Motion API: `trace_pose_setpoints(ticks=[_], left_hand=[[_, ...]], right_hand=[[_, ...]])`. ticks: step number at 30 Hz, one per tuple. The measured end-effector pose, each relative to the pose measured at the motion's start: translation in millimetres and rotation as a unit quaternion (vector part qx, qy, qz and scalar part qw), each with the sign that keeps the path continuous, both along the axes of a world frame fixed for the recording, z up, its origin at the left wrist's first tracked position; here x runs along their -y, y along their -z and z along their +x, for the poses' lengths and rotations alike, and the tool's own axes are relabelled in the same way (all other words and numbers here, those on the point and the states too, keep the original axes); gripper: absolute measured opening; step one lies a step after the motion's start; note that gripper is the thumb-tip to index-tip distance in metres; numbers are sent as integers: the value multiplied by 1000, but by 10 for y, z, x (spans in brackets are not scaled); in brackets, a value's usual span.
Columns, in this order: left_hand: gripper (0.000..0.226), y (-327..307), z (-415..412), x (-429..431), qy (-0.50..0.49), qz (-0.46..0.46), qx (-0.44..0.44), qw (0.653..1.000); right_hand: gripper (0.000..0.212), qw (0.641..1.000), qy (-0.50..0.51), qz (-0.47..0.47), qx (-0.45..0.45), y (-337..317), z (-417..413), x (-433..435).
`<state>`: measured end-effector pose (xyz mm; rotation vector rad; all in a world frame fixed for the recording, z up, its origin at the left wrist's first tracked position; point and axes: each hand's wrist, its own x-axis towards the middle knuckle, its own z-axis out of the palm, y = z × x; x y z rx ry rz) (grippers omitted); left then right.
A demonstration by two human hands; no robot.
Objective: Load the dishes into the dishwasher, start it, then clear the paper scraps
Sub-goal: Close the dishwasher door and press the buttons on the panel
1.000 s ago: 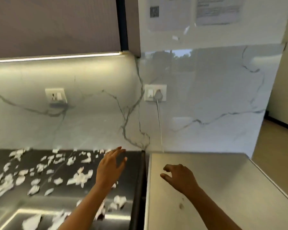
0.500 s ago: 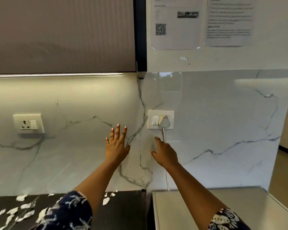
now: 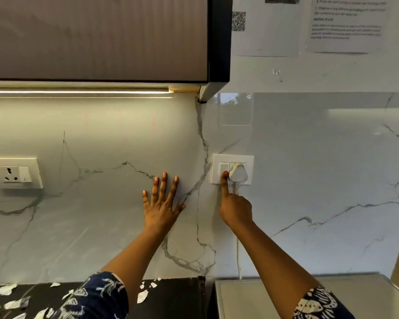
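My right hand (image 3: 235, 209) reaches up to the white wall socket plate (image 3: 249, 158). Its straight index fingertip presses the switch (image 3: 224, 168) just left of the white plug (image 3: 239, 174); the other fingers are curled in. A white cord (image 3: 238, 256) runs down from the plug behind a grey appliance top (image 3: 251, 300). My left hand (image 3: 161, 208) lies flat with spread fingers on the marble backsplash (image 3: 101, 226), left of the plate. Torn white paper scraps (image 3: 142, 296) lie scattered on the dark counter (image 3: 177, 300) at the lower left. No dishes are in view.
A second socket (image 3: 15, 173) sits on the wall at far left. A brown upper cabinet (image 3: 97, 38) with a light strip hangs overhead. Printed sheets (image 3: 346, 24) are taped on the wall at top right. A strip of floor shows at the far right edge.
The view has tilted up from the counter to the wall. Both hands rose; the right index finger reached the switch and the left palm came flat onto the marble.
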<state>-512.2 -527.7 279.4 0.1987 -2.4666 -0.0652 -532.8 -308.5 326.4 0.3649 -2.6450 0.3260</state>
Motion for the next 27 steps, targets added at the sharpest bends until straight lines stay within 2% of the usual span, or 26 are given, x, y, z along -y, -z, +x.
trace_pose_setpoints(ticks=[4,7,9,11,12,14,17,20,23,27], left_hand=[[83,15,-16,-7,-4,-3,-11,1000],[88,-74,69,-83,-16,11,41,999],[92,-169,169,-143,-28,8,70,997],[97,-312,286,-198,-36,9,113,993],[97,-372,337,-234,-36,22,135,990],[92,-419,465,-331,-33,55,163,985],[80,-161,882,-590,-13,63,150,987],[70,445,1594,-1006,38,115,143,982],[66,1082,2472,-1594,87,185,174,963],[61,1868,3606,-2379,102,200,239,945]], right_hand=[[58,998,-15,-30,49,-80,18,22],[74,993,17,85,80,-207,43,44],[82,973,8,115,199,-285,35,32],[85,942,-5,72,328,-301,145,-12],[84,939,-14,54,339,-264,234,-53],[70,959,-35,55,275,-134,456,-170],[49,983,-70,51,163,202,965,-487],[43,981,-79,6,180,711,1566,-919],[38,971,-88,-23,219,1304,2233,-1456],[36,964,-88,-25,251,1944,3080,-2240]])
